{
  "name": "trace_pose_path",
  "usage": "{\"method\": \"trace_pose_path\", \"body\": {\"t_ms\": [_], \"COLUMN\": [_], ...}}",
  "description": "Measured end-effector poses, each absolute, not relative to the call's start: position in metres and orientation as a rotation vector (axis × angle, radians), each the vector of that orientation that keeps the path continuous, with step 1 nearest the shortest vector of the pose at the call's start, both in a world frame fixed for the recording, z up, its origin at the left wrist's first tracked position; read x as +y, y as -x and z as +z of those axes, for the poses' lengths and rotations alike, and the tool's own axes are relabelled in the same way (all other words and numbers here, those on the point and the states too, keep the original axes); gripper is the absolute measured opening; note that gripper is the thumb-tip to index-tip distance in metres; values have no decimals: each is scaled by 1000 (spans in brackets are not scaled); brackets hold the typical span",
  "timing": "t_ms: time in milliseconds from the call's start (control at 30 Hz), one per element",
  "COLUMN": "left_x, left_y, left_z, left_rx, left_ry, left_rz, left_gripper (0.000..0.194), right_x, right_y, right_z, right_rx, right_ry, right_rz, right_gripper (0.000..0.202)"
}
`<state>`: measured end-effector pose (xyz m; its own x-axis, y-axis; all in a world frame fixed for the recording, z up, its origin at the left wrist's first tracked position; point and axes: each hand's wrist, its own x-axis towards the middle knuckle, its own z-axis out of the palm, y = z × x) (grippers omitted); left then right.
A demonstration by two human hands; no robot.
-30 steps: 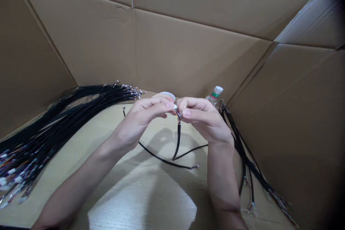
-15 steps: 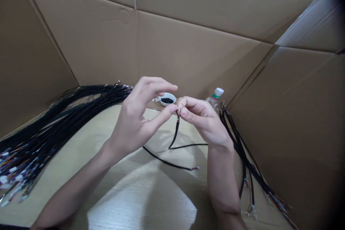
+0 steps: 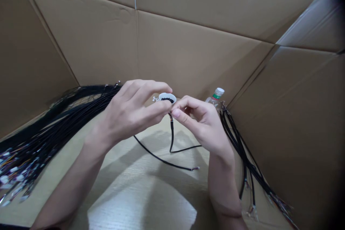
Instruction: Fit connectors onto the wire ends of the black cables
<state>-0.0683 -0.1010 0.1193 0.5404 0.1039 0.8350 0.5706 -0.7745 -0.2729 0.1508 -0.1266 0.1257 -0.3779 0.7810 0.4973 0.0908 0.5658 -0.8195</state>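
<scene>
In the head view, my right hand [image 3: 206, 125] pinches the thin coloured wires at the end of a black cable [image 3: 172, 133] between thumb and forefinger. The cable hangs below the fingertips, bends at the table and runs right behind my right wrist. My left hand [image 3: 132, 111] is open, its forefinger raised away from the thumb. That thumb's tip meets the wire end at the right fingertips; whatever sits right between them is hidden. Another piece of black cable [image 3: 164, 161] lies on the table beneath, its small connector end pointing right.
A white bowl [image 3: 167, 95] of small black parts stands behind my hands, with small white pieces beside it. A bottle [image 3: 216, 96] with a white cap is at the back right. Black cable bundles lie left [image 3: 61, 125] and right [image 3: 249, 165]. Cardboard walls [image 3: 188, 54] surround the table.
Both hands have shifted slightly left, carrying the cable end along. The left hand has turned and lowered a little, its thumb now in front of the bowl.
</scene>
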Motion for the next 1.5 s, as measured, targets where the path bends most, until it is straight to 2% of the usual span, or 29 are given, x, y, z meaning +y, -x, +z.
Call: {"method": "trace_pose_path", "body": {"t_ms": [133, 300, 367, 467, 567, 867, 1000, 1233, 1500], "left_x": [-99, -96, -96, -101, -109, -125, -129, -135, -136], "left_y": [66, 66, 66, 65, 63, 61, 61, 58, 63], "left_z": [118, 115, 114, 116, 121, 127, 126, 126, 131], "left_rx": [-514, -542, -570, -633, -732, -813, -811, -769, -787], "left_ry": [2219, 2229, 2276, 2390, 2534, 2817, 2867, 2871, 2697], "left_rz": [-1176, -1197, -1239, -1417, -1620, -1795, -1866, -1884, -1661], "left_gripper": [5, 6, 7, 4, 12, 3, 7, 19, 10], "right_x": [-134, -137, -137, -135, -131, -125, -124, -121, -123], "right_y": [-146, -143, -142, -142, -145, -153, -151, -149, -150], "right_z": [126, 124, 124, 126, 127, 126, 128, 125, 123], "right_rx": [-1874, -1893, -1850, -1725, -1614, -1578, -1515, -1513, -1614], "right_ry": [766, 772, 774, 734, 635, 437, 377, 399, 474], "right_rz": [532, 374, 463, 816, 1118, 1457, 1609, 1646, 1399], "right_gripper": [12, 13, 14, 19, 22, 17, 16, 23, 19]}}
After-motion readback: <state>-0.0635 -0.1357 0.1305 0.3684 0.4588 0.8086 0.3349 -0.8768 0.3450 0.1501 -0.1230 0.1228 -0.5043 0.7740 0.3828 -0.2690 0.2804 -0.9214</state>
